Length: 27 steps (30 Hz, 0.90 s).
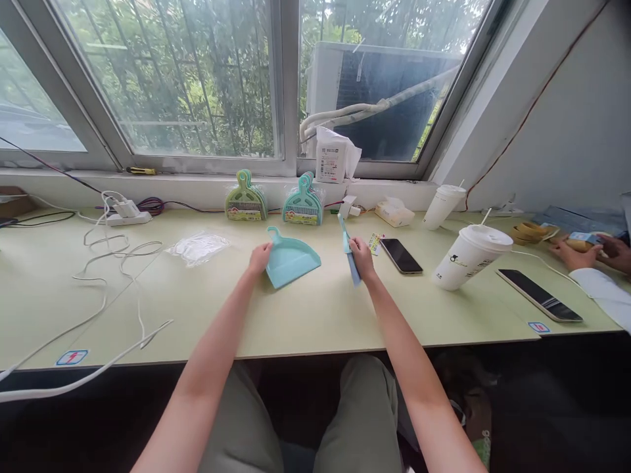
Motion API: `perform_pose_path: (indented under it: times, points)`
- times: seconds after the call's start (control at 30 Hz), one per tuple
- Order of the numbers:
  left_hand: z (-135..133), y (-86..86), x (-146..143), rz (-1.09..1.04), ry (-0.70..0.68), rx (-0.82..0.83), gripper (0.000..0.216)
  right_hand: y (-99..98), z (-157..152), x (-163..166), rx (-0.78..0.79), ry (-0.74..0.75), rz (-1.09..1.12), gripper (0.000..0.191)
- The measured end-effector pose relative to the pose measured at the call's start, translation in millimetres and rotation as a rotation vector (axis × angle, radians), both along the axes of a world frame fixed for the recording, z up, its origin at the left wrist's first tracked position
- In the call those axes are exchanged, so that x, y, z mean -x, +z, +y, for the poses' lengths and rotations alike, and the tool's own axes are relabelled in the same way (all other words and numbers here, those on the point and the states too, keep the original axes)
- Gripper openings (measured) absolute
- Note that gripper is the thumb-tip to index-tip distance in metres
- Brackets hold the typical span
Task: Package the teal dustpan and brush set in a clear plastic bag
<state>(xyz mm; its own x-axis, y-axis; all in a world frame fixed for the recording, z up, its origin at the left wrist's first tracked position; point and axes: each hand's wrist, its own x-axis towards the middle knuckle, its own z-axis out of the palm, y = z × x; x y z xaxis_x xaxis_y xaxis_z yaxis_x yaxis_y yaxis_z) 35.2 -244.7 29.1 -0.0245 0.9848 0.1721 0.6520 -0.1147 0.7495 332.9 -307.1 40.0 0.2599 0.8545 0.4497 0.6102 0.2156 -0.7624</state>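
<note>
My left hand (259, 258) is closed on a light teal dustpan (292, 259) near its handle side, with the pan's wide edge turned towards the right and front. In my right hand (362, 258) is a small teal hand brush (344, 238), held upright a little above the table, its blue-grey bristles pointing down. A gap of table lies between dustpan and brush. Behind them stand a green packaged dustpan-and-brush stack (245, 200) and a teal packaged stack (302, 203). A colourful card (375, 244) lies just beyond my right hand.
Clear plastic wrapping (198, 247) and loose white cables (106, 282) lie to the left. On the right are a phone (401, 255), a large white cup (468, 257), a smaller cup (443, 206) and another phone (539, 295). Another person's hands (572, 255) hold something at far right.
</note>
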Motion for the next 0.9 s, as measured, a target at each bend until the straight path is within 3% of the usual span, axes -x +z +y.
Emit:
perform_pose_path:
  times: [0.1,0.17,0.3,0.4,0.63,0.77,0.9]
  points:
    - [11,-5.1,28,0.162,0.022,0.038,0.036,-7.7,-5,-15,0.165,-0.21,-0.308,0.023]
    - [13,-7.6,35,0.2,0.061,0.001,0.037,-13.6,-6,-13,0.239,-0.249,-0.466,0.02]
    - [11,-8.6,36,0.184,0.135,-0.032,0.037,-17.8,-7,-3,0.215,-0.311,-0.611,0.021]
    - [8,-5.3,38,0.145,0.193,-0.039,0.035,-16.1,-10,1,0.182,-0.342,-0.651,0.024]
    - [2,2.6,40,0.063,0.245,0.012,0.033,-20.0,-11,9,0.287,-0.278,-0.609,0.037]
    - [0,4.3,35,0.104,0.24,-0.001,0.033,-19.3,-12,16,0.243,-0.296,-0.613,0.037]
    - [-4,6.5,32,0.123,0.253,-0.034,0.031,-6.6,-20,20,0.109,-0.334,-0.569,0.03]
